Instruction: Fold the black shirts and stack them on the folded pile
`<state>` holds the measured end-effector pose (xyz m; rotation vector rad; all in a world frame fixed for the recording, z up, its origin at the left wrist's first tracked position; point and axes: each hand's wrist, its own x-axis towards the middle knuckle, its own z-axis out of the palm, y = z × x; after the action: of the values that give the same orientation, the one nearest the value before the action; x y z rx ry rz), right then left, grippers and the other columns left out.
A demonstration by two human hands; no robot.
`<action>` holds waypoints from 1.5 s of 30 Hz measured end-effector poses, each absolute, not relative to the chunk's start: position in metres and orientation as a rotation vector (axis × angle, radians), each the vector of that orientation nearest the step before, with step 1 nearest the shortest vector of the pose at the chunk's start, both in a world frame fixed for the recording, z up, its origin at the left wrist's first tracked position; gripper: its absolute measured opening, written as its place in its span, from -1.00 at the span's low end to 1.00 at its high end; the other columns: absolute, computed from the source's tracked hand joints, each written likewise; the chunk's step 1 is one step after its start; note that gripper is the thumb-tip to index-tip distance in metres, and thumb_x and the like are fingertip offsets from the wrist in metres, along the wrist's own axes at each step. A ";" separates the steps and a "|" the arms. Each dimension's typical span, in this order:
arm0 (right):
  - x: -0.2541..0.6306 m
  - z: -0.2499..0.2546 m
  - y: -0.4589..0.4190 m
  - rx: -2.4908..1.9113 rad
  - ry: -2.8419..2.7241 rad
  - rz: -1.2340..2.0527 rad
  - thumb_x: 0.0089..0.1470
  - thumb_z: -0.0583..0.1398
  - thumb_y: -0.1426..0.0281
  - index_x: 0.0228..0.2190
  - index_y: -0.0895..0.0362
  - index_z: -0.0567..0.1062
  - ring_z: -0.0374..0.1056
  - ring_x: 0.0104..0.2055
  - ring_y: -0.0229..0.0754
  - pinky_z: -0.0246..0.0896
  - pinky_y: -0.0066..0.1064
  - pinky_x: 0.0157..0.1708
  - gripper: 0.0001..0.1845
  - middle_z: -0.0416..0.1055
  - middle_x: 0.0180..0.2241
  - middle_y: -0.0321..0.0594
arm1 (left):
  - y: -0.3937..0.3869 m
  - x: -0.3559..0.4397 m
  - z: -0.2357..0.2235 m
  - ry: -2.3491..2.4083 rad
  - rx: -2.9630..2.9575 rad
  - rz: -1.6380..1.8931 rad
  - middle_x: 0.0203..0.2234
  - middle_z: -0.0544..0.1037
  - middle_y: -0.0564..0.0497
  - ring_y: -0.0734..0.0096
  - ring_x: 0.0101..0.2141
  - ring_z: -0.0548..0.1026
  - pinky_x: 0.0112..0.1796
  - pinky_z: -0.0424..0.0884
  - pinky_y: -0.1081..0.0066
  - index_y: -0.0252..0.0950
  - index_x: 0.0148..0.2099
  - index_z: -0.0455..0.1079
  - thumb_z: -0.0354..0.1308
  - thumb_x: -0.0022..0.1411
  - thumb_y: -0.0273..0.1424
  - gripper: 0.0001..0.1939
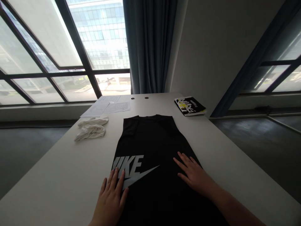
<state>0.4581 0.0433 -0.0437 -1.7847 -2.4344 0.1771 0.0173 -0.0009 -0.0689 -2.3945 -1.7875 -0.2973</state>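
Along the desk [58, 175]: black Nike shirt [150, 141] lying flat, collar toward the far edge, white logo nearest the person.
Left hand [109, 197]: palm down on the shirt's left edge, touching the white lettering and swoosh.
Right hand [194, 172]: palm down on the shirt's right side, well apart from the left.
Grip: both open, fingers spread, clamped on nothing.
Left of the shirt: crumpled white cloth [90, 131], just short of the sheets of paper [105, 106].
Far right corner: black-and-yellow magazine [190, 106].
Beyond the desk: large window [103, 37] beside a blue-grey curtain [148, 44].
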 end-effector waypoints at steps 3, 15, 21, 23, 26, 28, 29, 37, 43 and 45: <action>0.454 -0.048 0.020 -1.899 -2.424 0.212 0.35 0.05 -0.04 0.43 -0.23 0.06 -0.16 0.51 0.13 -0.11 0.16 0.42 -0.28 -0.22 0.51 -0.24 | -0.007 0.012 -0.063 -1.838 -2.380 -0.277 0.47 0.09 -0.10 0.06 0.43 0.10 0.33 0.12 -0.08 -0.15 0.48 0.16 -0.10 0.48 -0.14 -0.39; 0.457 -0.059 -0.072 -2.122 -2.214 0.025 0.38 -0.06 0.00 0.44 -0.13 0.10 -0.13 0.51 0.10 -0.18 0.25 0.41 -0.31 -0.14 0.50 -0.21 | 0.000 0.007 -0.052 -1.908 -2.426 -0.250 0.45 0.11 -0.15 0.03 0.42 0.11 0.35 0.10 -0.05 -0.22 0.47 0.19 -0.05 0.45 -0.12 -0.36; 0.456 -0.059 -0.063 -2.158 -2.216 0.025 0.38 -0.08 0.01 0.45 -0.09 0.07 -0.19 0.53 0.07 -0.22 0.21 0.42 -0.29 -0.16 0.50 -0.18 | 0.005 0.011 -0.046 -1.944 -2.438 -0.182 0.46 0.08 -0.14 0.06 0.43 0.08 0.36 0.04 -0.03 -0.20 0.49 0.15 -0.06 0.46 -0.12 -0.35; 0.455 -0.056 -0.048 -2.158 -2.230 0.027 0.38 -0.08 0.02 0.45 -0.08 0.07 -0.19 0.53 0.07 -0.24 0.20 0.42 -0.29 -0.15 0.50 -0.16 | 0.014 0.013 -0.041 -1.946 -2.451 -0.154 0.47 0.07 -0.16 0.07 0.44 0.07 0.36 0.02 -0.03 -0.21 0.50 0.13 -0.07 0.47 -0.13 -0.35; 0.453 -0.050 -0.017 -2.155 -2.247 0.032 0.38 -0.06 0.05 0.44 -0.04 0.11 -0.18 0.52 0.07 -0.25 0.16 0.42 -0.30 -0.12 0.50 -0.12 | 0.038 0.016 -0.034 -1.959 -2.465 -0.157 0.47 0.05 -0.19 0.06 0.44 0.06 0.36 0.00 -0.05 -0.22 0.51 0.10 -0.07 0.48 -0.15 -0.35; 0.451 -0.044 0.005 -2.145 -2.249 0.040 0.38 -0.06 0.07 0.43 -0.02 0.14 -0.17 0.52 0.07 -0.23 0.15 0.42 -0.31 -0.08 0.49 -0.09 | 0.057 0.018 -0.030 -1.987 -2.459 -0.172 0.47 0.06 -0.20 0.06 0.44 0.06 0.36 0.00 -0.07 -0.22 0.50 0.11 -0.07 0.48 -0.16 -0.36; 0.450 -0.041 0.016 -2.143 -2.248 0.047 0.38 -0.06 0.07 0.43 -0.01 0.15 -0.16 0.52 0.07 -0.22 0.15 0.41 -0.31 -0.06 0.49 -0.09 | 0.066 0.020 -0.028 -2.004 -2.456 -0.183 0.47 0.07 -0.20 0.06 0.44 0.06 0.35 0.00 -0.07 -0.22 0.50 0.11 -0.07 0.49 -0.16 -0.37; 0.455 -0.039 0.026 -2.240 -2.196 0.040 0.39 -0.08 0.09 0.43 -0.01 0.13 -0.13 0.51 0.10 -0.17 0.14 0.40 -0.32 -0.10 0.50 -0.12 | 0.070 0.015 -0.028 -2.069 -2.386 -0.270 0.45 0.14 -0.25 -0.03 0.42 0.10 0.34 0.04 -0.04 -0.25 0.45 0.23 -0.02 0.47 -0.17 -0.41; 0.471 -0.046 -0.008 -2.279 -2.219 -0.008 0.38 -0.08 0.05 0.43 -0.14 0.14 -0.15 0.51 0.18 -0.12 0.28 0.35 -0.33 -0.10 0.50 -0.21 | 0.023 -0.009 -0.025 -2.041 -2.388 -0.305 0.39 0.25 -0.25 -0.01 0.34 0.25 0.28 0.19 0.04 -0.27 0.43 0.26 0.05 0.43 -0.18 -0.40; 0.468 -0.039 -0.005 -2.315 -2.193 -0.049 0.36 -0.04 0.04 0.39 -0.12 0.23 -0.14 0.50 0.22 -0.10 0.34 0.32 -0.35 -0.04 0.49 -0.14 | 0.015 -0.010 -0.020 -2.071 -2.335 -0.376 0.28 0.39 -0.26 -0.02 0.25 0.35 0.19 0.30 0.05 -0.30 0.39 0.30 0.04 0.43 -0.21 -0.43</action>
<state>0.4675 -0.0052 -0.0390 -2.3146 -2.1928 -0.0486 -0.0095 0.0147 -0.0204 -2.3354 -2.0711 -0.3758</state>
